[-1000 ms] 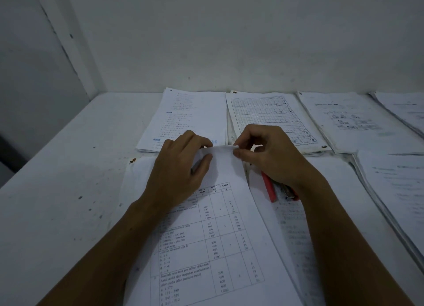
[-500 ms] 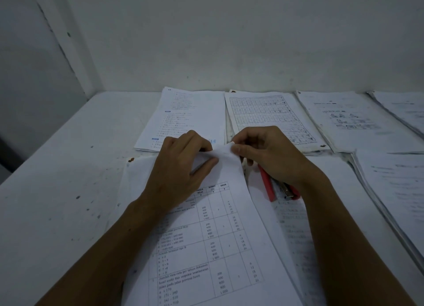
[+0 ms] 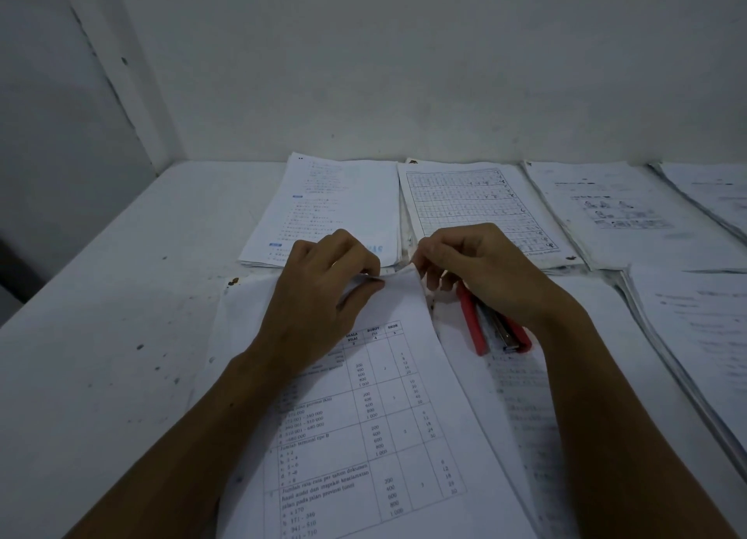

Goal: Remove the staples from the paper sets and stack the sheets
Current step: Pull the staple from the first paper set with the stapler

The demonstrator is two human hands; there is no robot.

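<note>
Two bare hands are being seen over a white table [image 3: 101,336], whose matte top is being marked by dark specks. One paper set [image 3: 364,437], thin white sheets printed with a ruled table of figures, is lying in the near middle of the table, its far edge being lifted slightly. That far edge is being pinched by the left hand [image 3: 319,296], thumb and curled fingers closed on the paper's top margin. The far right corner is being pinched by the right hand [image 3: 481,275], fingertips pressed together on the raised corner. Whether a staple is being held there cannot be told. One red stapler-like tool [image 3: 481,328], long and narrow with a metal strip along its middle, is lying just beside the set, partly under the right wrist. Four flat rectangular paper stacks are being seen along the far wall: a text stack [image 3: 331,211], a grid-printed stack [image 3: 477,211], a stack with small pictures [image 3: 630,215], and a fourth stack [image 3: 711,190] cut by the frame. A fifth stack [image 3: 695,336] is lying at the right edge.
</note>
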